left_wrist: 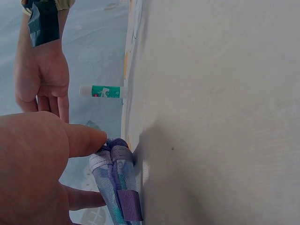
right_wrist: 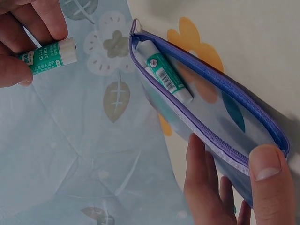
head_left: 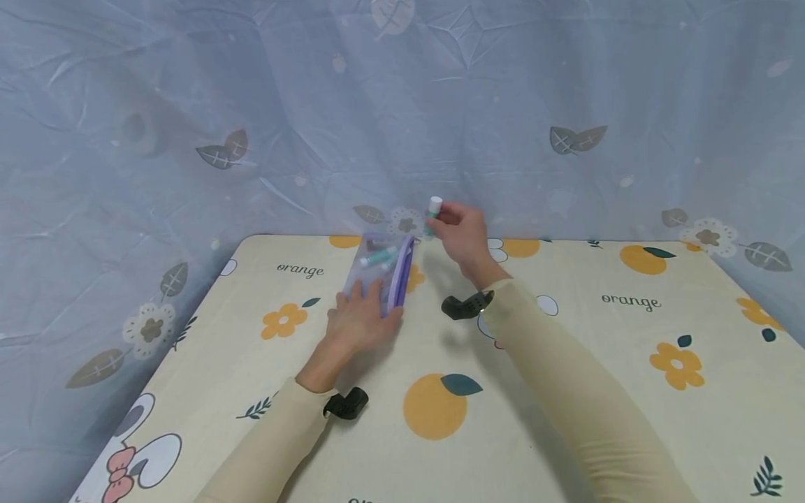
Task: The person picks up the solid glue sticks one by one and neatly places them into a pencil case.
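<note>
A translucent mesh zip pouch [head_left: 393, 290] with purple zipper edges lies toward the back of the table, its zipper open. My left hand [head_left: 361, 318] holds the pouch's near end, thumb [right_wrist: 267, 173] at the end of the zipper and fingers along the mesh side. Inside the pouch, a green-and-white glue stick [right_wrist: 164, 72] shows at the far end of the opening, with another greenish shape partly hidden beneath it. Just right of the pouch's far end, my right hand [head_left: 464, 234] pinches a second glue stick [head_left: 434, 205], white cap up, raised above the table.
A cream cloth [head_left: 534, 419] printed with oranges, flowers and the word "orange" covers the table. Pale blue patterned sheeting [head_left: 503, 105] hangs behind the back edge and along the left side. Both wrists carry dark camera mounts [head_left: 468, 306].
</note>
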`<state>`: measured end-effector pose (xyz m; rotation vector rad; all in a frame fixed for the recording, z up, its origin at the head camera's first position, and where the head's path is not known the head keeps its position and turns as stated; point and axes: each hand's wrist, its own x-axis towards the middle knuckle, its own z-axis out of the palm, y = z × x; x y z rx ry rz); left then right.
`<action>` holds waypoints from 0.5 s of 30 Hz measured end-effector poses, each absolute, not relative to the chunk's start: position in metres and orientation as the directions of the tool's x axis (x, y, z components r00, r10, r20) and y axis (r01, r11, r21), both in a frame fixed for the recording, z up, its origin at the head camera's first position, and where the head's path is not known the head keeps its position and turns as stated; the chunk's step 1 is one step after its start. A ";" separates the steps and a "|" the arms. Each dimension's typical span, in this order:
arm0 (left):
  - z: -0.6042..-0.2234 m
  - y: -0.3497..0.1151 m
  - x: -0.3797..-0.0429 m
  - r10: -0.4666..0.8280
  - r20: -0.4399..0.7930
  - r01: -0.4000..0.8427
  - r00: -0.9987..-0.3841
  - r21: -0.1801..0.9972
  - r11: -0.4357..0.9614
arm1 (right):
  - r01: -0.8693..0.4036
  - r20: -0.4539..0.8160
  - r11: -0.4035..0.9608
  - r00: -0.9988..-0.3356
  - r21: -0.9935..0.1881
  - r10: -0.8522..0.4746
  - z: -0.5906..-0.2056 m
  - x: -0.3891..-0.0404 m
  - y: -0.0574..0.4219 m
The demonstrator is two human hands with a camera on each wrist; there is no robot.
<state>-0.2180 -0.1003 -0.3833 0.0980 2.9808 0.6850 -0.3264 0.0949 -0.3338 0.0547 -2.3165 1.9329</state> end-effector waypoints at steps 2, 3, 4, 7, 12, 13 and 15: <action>-0.384 -0.100 -0.218 0.080 -0.062 0.045 -0.995 0.442 0.896 | -0.099 0.110 0.181 -0.993 -0.978 0.054 -0.334 -0.326 0.093; -0.384 -0.100 -0.217 0.081 -0.059 0.046 -0.995 0.443 0.895 | -0.094 0.105 0.185 -0.993 -0.978 0.054 -0.334 -0.326 0.092; -0.384 -0.100 -0.217 0.081 -0.055 0.048 -0.995 0.445 0.894 | -0.090 0.101 0.183 -0.993 -0.979 0.055 -0.334 -0.326 0.091; -0.385 -0.100 -0.217 0.080 -0.050 0.050 -0.996 0.447 0.893 | -0.089 0.100 0.194 -0.994 -0.977 0.052 -0.335 -0.326 0.089; -0.386 -0.100 -0.217 0.079 -0.047 0.050 -0.996 0.445 0.894 | -0.087 0.099 0.217 -0.994 -0.972 0.046 -0.337 -0.327 0.087; -0.386 -0.100 -0.217 0.080 -0.047 0.050 -0.996 0.446 0.894 | -0.086 0.098 0.221 -0.994 -0.971 0.047 -0.338 -0.327 0.087; -0.386 -0.100 -0.217 0.082 -0.049 0.051 -0.995 0.447 0.893 | -0.082 0.096 0.229 -0.994 -0.970 0.050 -0.340 -0.327 0.086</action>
